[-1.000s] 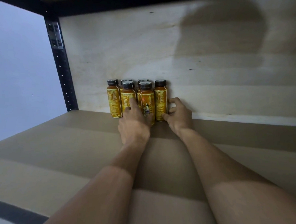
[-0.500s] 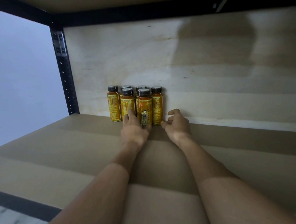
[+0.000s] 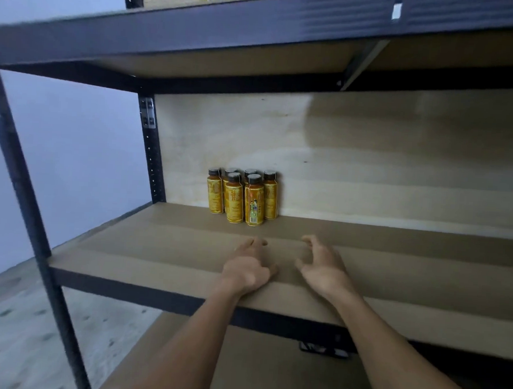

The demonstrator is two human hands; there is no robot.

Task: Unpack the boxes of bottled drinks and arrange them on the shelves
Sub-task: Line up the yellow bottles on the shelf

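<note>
**Head view: shelf bay, one bottle group, two free hands**

1. Shelving unit (image 3: 25, 180): dark metal posts and beams. The upper beam (image 3: 259, 23) crosses the whole top of the frame.
2. Shelf board (image 3: 144, 247): tan and flat. Its dark front edge runs from lower left to right, under both forearms. Wide bare board lies to the right of the bottles and between them and the front edge.
3. Back panel (image 3: 386, 160): pale plywood that closes off the rear of the bay. The left side is open between the posts.
4. Lower board (image 3: 268, 375): tan, beneath the front edge.
5. Bottled drinks (image 3: 243, 197): six visible, upright, packed touching (four behind, two in front). They stand at the rear left of the board, against the back panel, near the rear post (image 3: 151, 157). They have amber bodies, yellow printed labels and dark caps.
6. Right hand (image 3: 324, 272): fingers spread and half curled, holding nothing, over the board well short of the bottles.
7. Left hand (image 3: 246, 272): fingers loosely bent, holding nothing, just beside the right hand near the front edge.
</note>
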